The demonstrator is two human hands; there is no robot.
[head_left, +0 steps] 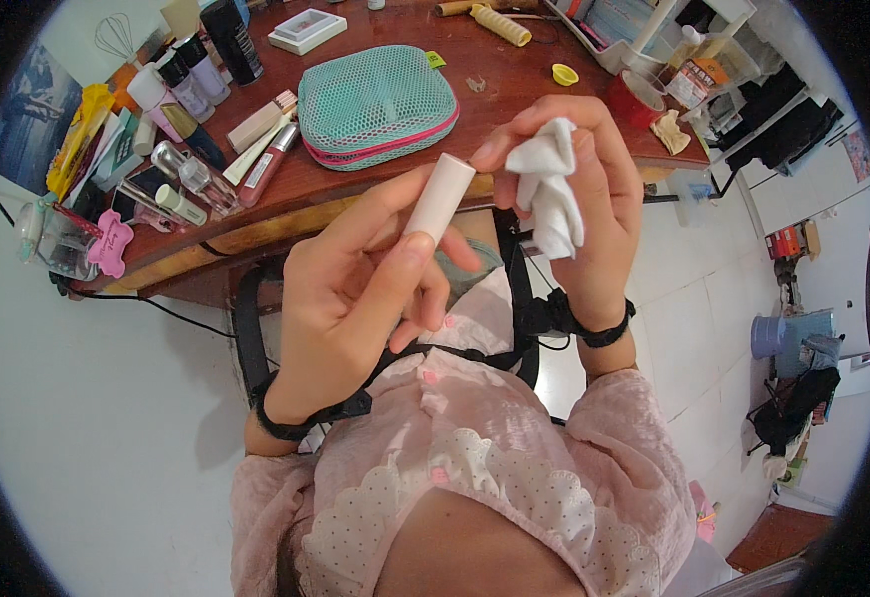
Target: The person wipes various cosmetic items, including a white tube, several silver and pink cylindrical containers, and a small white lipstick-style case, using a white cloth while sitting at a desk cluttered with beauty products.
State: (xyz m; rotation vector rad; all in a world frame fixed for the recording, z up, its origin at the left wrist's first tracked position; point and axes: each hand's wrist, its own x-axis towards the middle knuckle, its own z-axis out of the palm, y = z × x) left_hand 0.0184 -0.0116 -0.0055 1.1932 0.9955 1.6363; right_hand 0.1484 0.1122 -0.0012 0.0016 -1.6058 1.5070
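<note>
My left hand [360, 284] grips a pale pink cosmetic tube [439, 202] between thumb and fingers, its flat end tilted up and to the right. A crumpled white tissue or cloth [550, 189] is in my right hand [609, 184], pinched by the fingers. The right fingertips come very close to the tube's upper end; whether they touch it I cannot tell. Just beyond both hands, a teal mesh pouch [380, 104] with a pink zip lies on the brown table [490, 114].
Several cosmetic tubes and bottles crowd the table's left side, among them a lip gloss tube [268, 165] and a black can [231, 42]. A white case [308, 31] lies at the back. On the right are a small yellow cup [564, 75], a red tape roll [636, 97] and a white rack [654, 25].
</note>
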